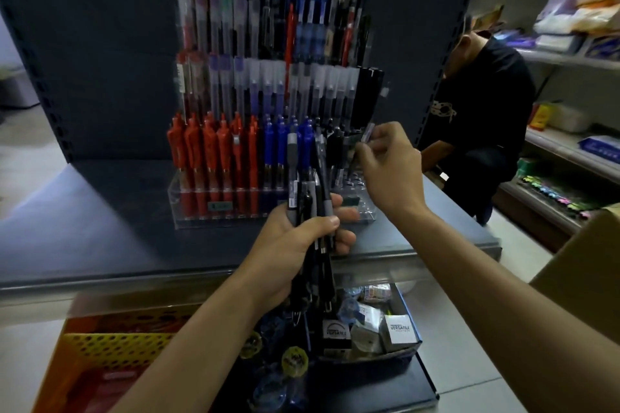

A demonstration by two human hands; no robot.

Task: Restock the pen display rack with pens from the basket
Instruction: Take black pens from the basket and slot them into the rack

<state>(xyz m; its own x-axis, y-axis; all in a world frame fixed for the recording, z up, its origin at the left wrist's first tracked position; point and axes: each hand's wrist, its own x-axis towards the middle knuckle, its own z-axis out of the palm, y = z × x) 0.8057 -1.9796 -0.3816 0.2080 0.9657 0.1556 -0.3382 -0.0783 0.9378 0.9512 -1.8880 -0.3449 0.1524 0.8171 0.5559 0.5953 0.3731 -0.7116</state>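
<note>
The upper rows of the pen display rack [179, 208] were blurred, its top cut off at the upper edge. The right hand [389, 164] hid most of the pen [368, 131] it pinched; the left hand [295, 245] covered the middle of its gripped bundle of pens [303, 174]

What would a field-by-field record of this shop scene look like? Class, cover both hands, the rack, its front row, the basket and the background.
Rack: clear tiered pen display rack on a dark shelf
Front row: red pens left, blue pens middle
Left hand: grips a bundle of dark pens, upright
Right hand: pinches a single pen at the rack's front right
Basket: orange perforated basket, lower left
Background: a person in a dark top beside stocked shelves
</note>
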